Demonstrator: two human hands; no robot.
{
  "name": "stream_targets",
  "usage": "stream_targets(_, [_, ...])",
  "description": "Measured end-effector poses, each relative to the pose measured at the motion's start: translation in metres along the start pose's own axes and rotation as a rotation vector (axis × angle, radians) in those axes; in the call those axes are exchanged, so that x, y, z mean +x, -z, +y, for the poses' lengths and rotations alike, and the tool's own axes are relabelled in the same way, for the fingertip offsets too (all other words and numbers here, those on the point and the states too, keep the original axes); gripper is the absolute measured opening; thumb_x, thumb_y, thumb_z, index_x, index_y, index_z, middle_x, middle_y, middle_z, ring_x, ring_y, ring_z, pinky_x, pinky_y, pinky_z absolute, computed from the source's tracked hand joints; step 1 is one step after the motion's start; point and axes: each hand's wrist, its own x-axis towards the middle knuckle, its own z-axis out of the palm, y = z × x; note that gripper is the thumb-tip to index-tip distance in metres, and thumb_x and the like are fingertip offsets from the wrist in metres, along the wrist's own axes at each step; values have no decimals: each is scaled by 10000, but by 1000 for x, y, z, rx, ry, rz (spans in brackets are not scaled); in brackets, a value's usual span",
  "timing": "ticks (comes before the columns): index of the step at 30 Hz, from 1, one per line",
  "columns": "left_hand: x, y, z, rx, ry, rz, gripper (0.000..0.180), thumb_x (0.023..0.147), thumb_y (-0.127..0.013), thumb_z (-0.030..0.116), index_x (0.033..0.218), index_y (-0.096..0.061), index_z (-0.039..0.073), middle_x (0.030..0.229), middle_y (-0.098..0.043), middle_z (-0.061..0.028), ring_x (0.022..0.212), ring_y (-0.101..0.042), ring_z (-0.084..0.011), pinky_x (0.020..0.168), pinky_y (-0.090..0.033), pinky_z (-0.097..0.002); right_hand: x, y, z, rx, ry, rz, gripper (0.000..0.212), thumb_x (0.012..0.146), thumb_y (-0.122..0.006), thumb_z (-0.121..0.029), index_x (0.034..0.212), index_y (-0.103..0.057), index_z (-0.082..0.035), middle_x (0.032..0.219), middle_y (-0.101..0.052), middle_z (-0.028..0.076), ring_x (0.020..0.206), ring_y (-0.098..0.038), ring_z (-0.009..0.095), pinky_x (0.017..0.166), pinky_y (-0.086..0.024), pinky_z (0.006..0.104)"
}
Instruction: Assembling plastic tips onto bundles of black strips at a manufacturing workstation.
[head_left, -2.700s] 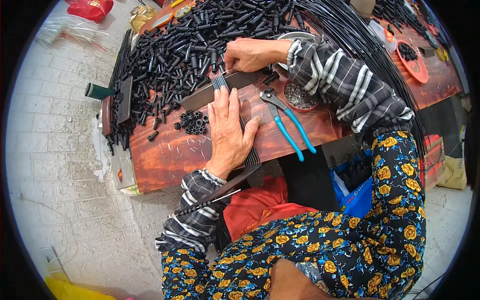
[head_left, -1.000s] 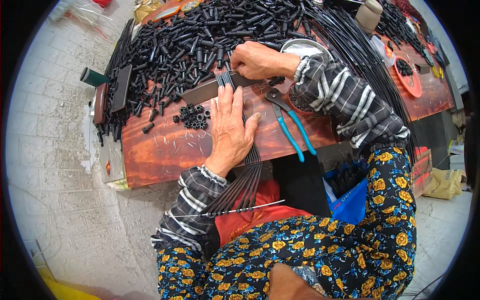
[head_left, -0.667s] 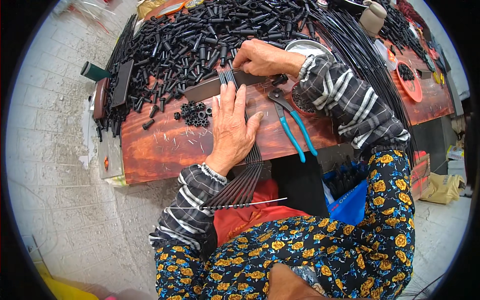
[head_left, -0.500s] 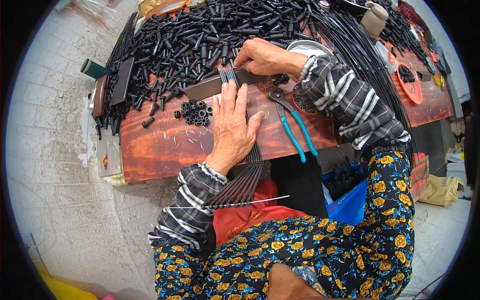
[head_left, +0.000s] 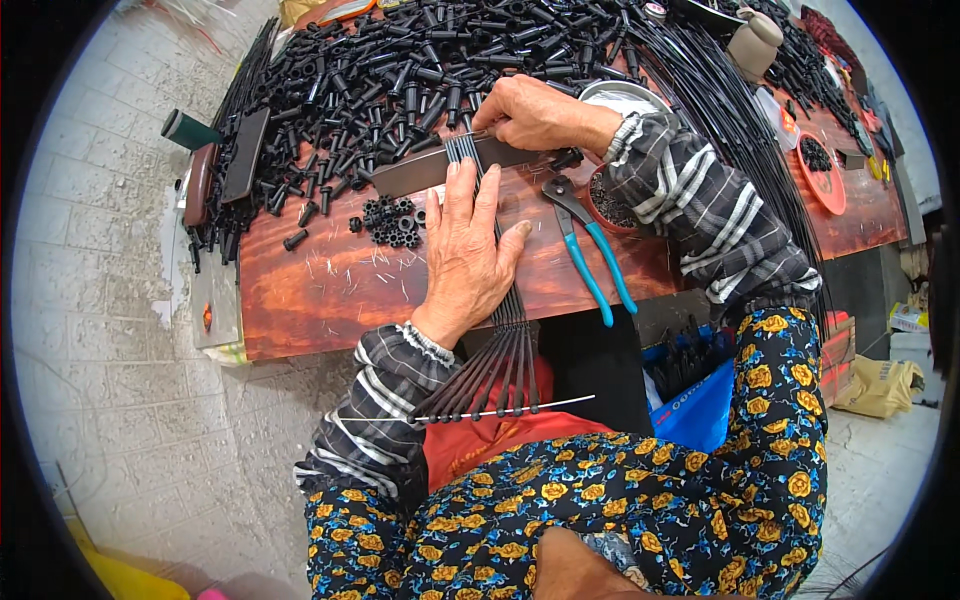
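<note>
My left hand (head_left: 462, 270) lies flat with fingers stretched over a fan of thin black ribs (head_left: 505, 365), pressing them to the wooden table (head_left: 330, 310). Round-tipped lower ends of the ribs hang past the table edge, strung along a thin white rod (head_left: 568, 402). Their grey upper ends (head_left: 460, 147) lie side by side over a dark flat bar (head_left: 410, 173). Beside those ends my right hand (head_left: 530, 115) is closed in a pinch; what sits between its fingertips is too small to make out.
Pliers with blue handles (head_left: 590, 262) lie right of my left hand, next to a red bowl (head_left: 607, 205) of small dark bits. Small black rings (head_left: 390, 222) lie to the left. A large heap of black tubular parts (head_left: 400, 75) covers the back; long black rods (head_left: 700, 110) lie right.
The white rod and lower rib ends have shifted slightly right, and the ribs are spread a little wider. Both hands stay almost where they were.
</note>
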Motion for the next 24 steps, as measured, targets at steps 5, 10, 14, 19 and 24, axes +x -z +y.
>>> stream_targets(5, [0, -1, 0, -15, -3, 5, 640, 838, -635, 265, 1370, -383, 14, 1433, -303, -236, 1353, -268, -395, 1100, -177, -537, -3, -4, 5, 70, 59, 87, 344, 672, -544, 1, 976, -700, -38, 824, -673, 193, 790, -660, 330, 714, -512, 376])
stream_targets(10, [0, 0, 1, -21, -3, 3, 633, 843, -631, 263, 1372, -383, 18, 1431, -305, -241, 1355, -264, -396, 1101, -173, -537, 0, -3, 3, 24, 71, 77, 316, 681, -566, -8, 967, -700, -28, 808, -672, 189, 775, -660, 325, 696, -510, 376])
stream_targets(14, [1, 0, 3, -22, -2, -6, 631, 847, -629, 263, 1375, -381, 23, 1431, -303, -242, 1358, -259, -397, 1102, -171, -538, 3, -3, 6, 3, 62, 85, 249, 703, -611, -36, 933, -705, -19, 762, -667, 181, 717, -662, 296, 666, -508, 361])
stream_targets(19, [-1, 0, -1, -23, 4, -10, 635, 854, -621, 266, 1385, -370, 26, 1447, -281, -248, 1366, -243, -400, 1105, -162, -540, 11, -7, 10, 103, 89, 85, 204, 721, -640, -42, 911, -711, -14, 744, -674, 160, 685, -658, 260, 657, -505, 332])
stream_targets(24, [0, 1, 0, -24, 17, -12, 632, 859, -613, 271, 1387, -367, 25, 1450, -274, -253, 1372, -228, -403, 1104, -160, -542, 15, -8, 17, 135, 86, 62, 190, 738, -654, -44, 916, -710, -12, 803, -689, 142, 727, -661, 236, 668, -504, 322])
